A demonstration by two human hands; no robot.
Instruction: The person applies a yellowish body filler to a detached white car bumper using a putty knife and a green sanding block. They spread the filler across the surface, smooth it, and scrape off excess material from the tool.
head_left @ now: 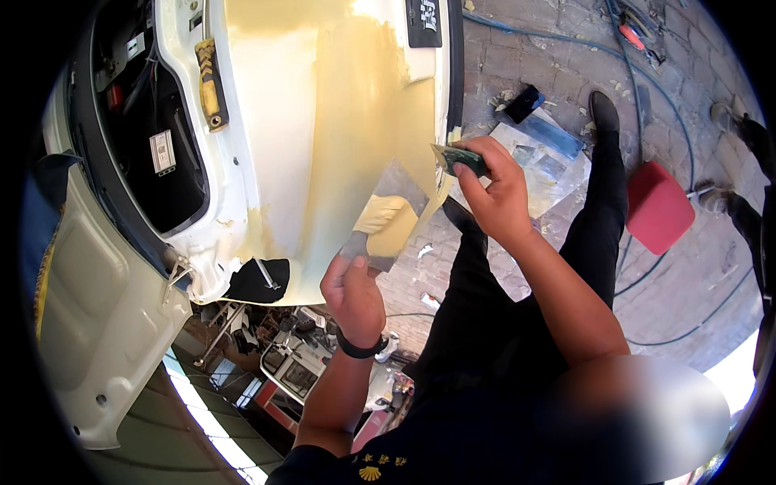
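Observation:
In my left hand [356, 301] is a flat metal putty knife [396, 179], with a thick smear of yellow putty [392, 234] on its blade. My right hand [499, 190] grips a small scraper [466, 162] with a dark green handle. The scraper's blade meets the near right edge of a white vehicle panel [279, 105], where some putty clings. A broad yellowish filler coat [356, 97] covers much of the panel. The putty knife hangs over the panel's lower right corner, apart from the scraper.
A yellow-and-grey utility knife [210, 85] lies on the panel's left rim. On the paved floor are a stained board [578, 182], a red stool [660, 208] and blue hoses [558, 36]. Another person's legs [748, 218] show at far right. Clutter [299, 356] sits below the panel.

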